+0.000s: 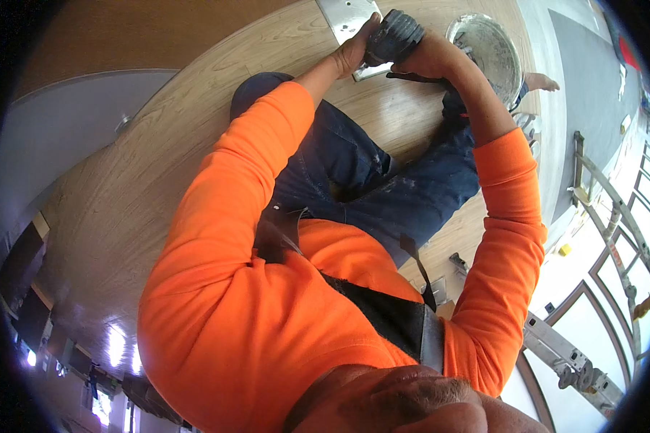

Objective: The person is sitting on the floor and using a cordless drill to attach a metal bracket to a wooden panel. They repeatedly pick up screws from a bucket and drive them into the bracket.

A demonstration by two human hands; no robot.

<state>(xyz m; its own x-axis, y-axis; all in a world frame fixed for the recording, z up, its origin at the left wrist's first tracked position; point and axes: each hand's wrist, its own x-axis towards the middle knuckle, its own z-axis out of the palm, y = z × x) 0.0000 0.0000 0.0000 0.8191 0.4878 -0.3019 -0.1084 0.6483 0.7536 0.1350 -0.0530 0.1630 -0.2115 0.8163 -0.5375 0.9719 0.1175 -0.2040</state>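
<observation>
Light wood-grain plank floor (pixel 152 195), smooth, glare spots at near left. Person's legs in dark blue trousers (pixel 332 141) folded on it, centre. Far centre: white flat plate with dark marks (pixel 343 11), lying flat, partly covered. Far right: round pale bucket with grey-smeared walls (pixel 507 54), standing. Right of centre: small grey metal piece (pixel 458 261), beside the person; exact kind unclear.
</observation>
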